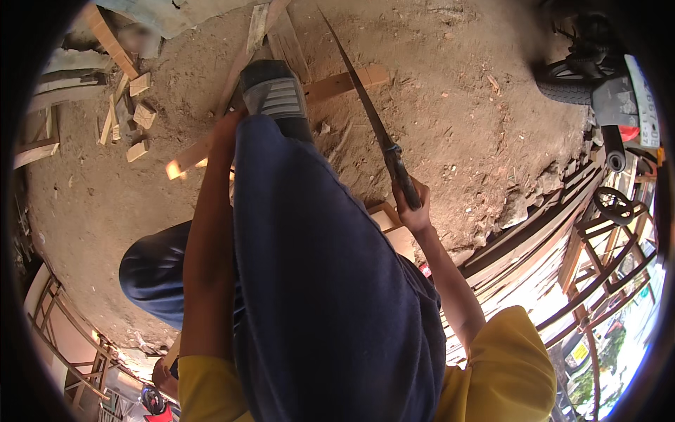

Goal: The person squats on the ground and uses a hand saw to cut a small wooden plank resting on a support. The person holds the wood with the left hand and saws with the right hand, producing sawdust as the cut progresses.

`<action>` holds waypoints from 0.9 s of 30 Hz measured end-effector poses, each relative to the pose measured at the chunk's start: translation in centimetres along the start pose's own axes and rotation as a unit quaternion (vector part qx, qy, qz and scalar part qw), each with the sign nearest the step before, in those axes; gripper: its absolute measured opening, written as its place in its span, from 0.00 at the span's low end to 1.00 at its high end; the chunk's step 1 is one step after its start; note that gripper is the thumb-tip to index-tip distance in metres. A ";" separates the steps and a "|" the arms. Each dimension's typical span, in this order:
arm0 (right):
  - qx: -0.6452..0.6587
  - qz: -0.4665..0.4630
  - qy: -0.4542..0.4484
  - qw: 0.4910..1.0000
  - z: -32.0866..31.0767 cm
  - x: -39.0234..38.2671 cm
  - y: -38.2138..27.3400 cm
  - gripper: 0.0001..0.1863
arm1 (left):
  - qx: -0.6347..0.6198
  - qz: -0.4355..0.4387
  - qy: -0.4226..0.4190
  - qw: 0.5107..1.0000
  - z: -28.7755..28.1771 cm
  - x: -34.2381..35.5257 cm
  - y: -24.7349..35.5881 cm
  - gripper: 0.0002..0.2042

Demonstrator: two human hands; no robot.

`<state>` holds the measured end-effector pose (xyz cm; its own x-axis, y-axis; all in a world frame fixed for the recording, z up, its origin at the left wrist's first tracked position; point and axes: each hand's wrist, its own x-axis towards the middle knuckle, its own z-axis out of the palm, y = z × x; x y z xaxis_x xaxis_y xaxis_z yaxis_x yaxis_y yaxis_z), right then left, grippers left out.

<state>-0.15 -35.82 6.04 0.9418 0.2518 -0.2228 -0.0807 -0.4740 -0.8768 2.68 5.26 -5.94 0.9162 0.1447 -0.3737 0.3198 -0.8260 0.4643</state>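
A hand saw (370, 109) with a long, narrow, dark blade slants up and away from my right hand (415, 206). That hand is closed round its dark handle, and the blade points to the far edge of the view. My left hand (226, 128) reaches down beside my shoe (274, 96), at a reddish wooden plank (341, 85). My knee and shoe partly hide its fingers, so its grip is not clear. The plank runs crosswise under my foot, its left end lit brightly. The saw blade passes in front of the plank's right part in this view.
More wooden pieces (264, 42) lie beyond my shoe. Offcuts (144, 114) and a long plank (109, 39) sit on the dirt ground at left. A motorbike wheel (566, 81) stands far right. Stacked boards (538, 235) and a wooden frame (612, 260) are at my right.
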 end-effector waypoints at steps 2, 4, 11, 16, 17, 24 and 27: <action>0.032 0.029 0.001 0.999 1.4 3.8 -1.8 0.09 | -0.025 0.006 0.032 0.999 0.9 0.4 -0.9 0.15; 0.059 0.026 0.021 0.998 3.2 7.0 -2.7 0.11 | -0.050 0.030 0.061 0.996 1.6 0.7 -1.1 0.15; 0.022 0.008 0.014 1.000 -0.3 -0.2 -0.1 0.10 | -0.044 0.064 0.085 0.993 1.8 1.2 -1.5 0.15; 0.000 -0.017 0.019 1.000 0.5 0.5 -0.7 0.10 | -0.024 0.050 0.071 0.996 2.0 1.3 -2.1 0.15; 0.034 0.013 0.016 0.999 1.3 2.6 -2.0 0.10 | -0.025 0.050 0.068 0.996 2.1 1.4 -2.1 0.15; 0.063 0.020 0.019 0.998 2.3 4.5 -1.2 0.10 | -0.014 0.045 0.066 0.997 1.9 1.0 -2.1 0.15; -0.035 -0.009 0.026 0.999 -0.3 -1.9 -0.3 0.08 | -0.015 0.054 0.070 0.996 2.0 1.1 -2.0 0.15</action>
<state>-1.83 -36.41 6.90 0.9586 0.2180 -0.1831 -0.0422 -0.5273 -0.8486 2.61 6.01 -8.86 0.9695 0.1327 -0.2062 0.2235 -0.8240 0.5206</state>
